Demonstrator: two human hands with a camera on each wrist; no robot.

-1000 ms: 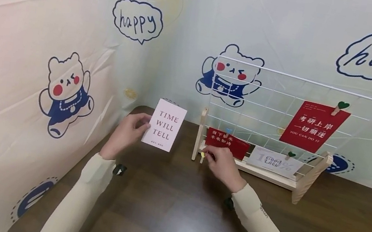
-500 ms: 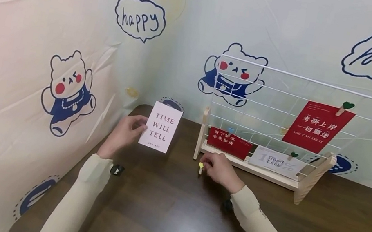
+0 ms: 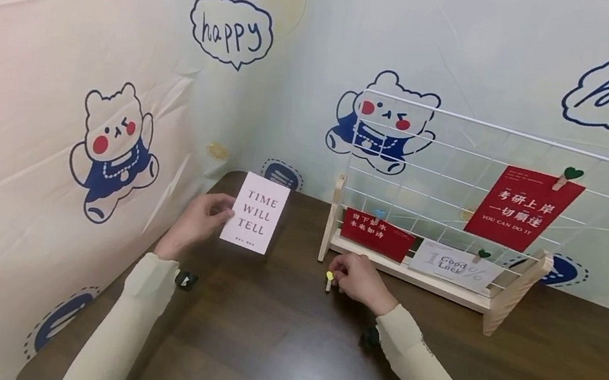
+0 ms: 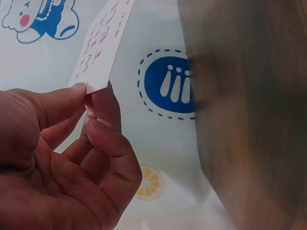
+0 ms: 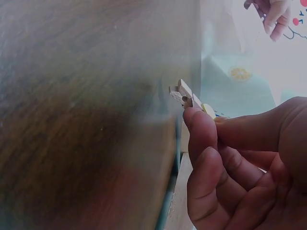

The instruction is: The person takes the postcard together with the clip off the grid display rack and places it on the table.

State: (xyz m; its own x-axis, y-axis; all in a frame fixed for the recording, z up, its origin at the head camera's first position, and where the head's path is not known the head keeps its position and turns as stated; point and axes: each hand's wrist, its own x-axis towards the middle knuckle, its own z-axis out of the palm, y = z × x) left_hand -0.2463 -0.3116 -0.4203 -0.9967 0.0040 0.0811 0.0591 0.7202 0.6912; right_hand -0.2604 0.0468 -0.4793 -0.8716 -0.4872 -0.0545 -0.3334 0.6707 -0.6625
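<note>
Plainly, below centre, we see the right hand (image 3: 363,282) pinching the clip (image 3: 329,277) by its yellow end, so its wooden tip is free; centre-left, the left hand (image 3: 200,219) pinches the pale card (image 3: 254,215) by one edge, perhaps so its lettering shows. Beyond, at right, stands the wire rack (image 3: 513,297).
</note>
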